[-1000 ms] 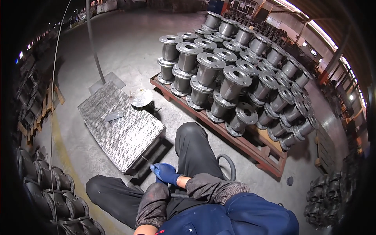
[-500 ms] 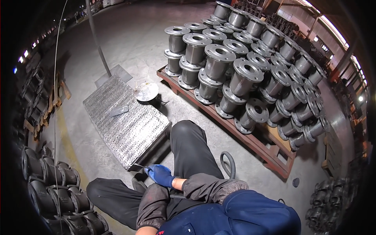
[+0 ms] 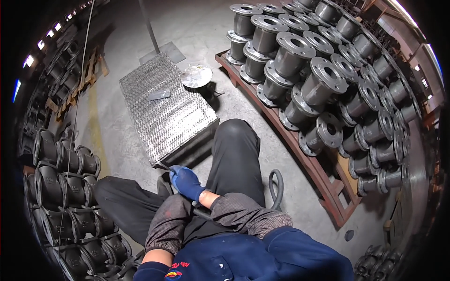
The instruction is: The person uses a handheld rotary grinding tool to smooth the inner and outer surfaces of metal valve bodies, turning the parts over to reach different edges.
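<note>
My right hand [image 3: 186, 181], in a blue knitted glove, is closed round a slim dark tool [image 3: 161, 166] whose tip reaches the near corner of the metal-topped bench [image 3: 164, 112]. The tool's full shape is hidden by the glove. My left arm, in a grey checked sleeve [image 3: 168, 219], runs up to the same spot; the left hand is hidden behind the right wrist and its fingers do not show. A thick grey hose [image 3: 275, 187] loops on the floor beside my right knee and passes under my right forearm. A small flat metal plate [image 3: 159, 95] lies on the bench.
A round metal disc stand [image 3: 197, 76] is beside the bench. Rows of flanged grey pipe pieces [image 3: 294, 52] stand stacked on a reddish-brown steel pallet [image 3: 274, 122] to the right. More dark castings [image 3: 70, 187] are piled at left. A thin hanging cable [image 3: 77, 107] crosses the left side.
The view has shifted, so the bench and pallet sit higher and farther right. My right hand stays closed by the bench corner with the dark tool.
</note>
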Available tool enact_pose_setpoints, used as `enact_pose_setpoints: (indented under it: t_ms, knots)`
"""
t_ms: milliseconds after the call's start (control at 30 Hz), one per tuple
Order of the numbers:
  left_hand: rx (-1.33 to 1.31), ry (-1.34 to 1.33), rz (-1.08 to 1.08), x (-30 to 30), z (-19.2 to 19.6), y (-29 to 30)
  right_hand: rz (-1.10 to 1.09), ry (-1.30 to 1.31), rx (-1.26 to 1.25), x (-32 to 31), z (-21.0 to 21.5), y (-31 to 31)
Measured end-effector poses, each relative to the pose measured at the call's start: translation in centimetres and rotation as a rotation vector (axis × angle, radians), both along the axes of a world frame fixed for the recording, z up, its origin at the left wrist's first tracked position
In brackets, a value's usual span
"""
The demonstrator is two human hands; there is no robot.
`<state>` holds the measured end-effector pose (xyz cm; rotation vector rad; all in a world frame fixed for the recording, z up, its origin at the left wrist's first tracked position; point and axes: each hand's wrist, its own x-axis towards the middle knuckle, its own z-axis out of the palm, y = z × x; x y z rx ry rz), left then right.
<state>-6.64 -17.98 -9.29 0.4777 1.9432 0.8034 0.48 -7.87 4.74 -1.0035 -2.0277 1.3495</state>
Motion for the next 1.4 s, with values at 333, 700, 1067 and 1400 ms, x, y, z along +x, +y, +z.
enact_pose_setpoints:
  t_ms: [333, 700, 1067, 1400]
  knots:
    - [-0.035, 0.067, 0.115, -0.1, 0.1, -1.2, 0.109, 0.220, 0.015, -0.9, 1.3, -2.8]
    - [0.050, 0.000, 0.177, -0.6, -0.7, 1.5, 0.075, 1.001, -0.178, 6.6, 13.5, 5.3]
    - [0.167, -0.315, 0.244, 4.3, 4.0, 6.0, -0.229, 0.824, 0.159, 13.5, 18.4, 5.9]
    - [0.204, 0.088, -0.231, 1.0, 0.0, 6.2, -0.639, 0.741, -0.067, 14.3, 17.9, 9.1]
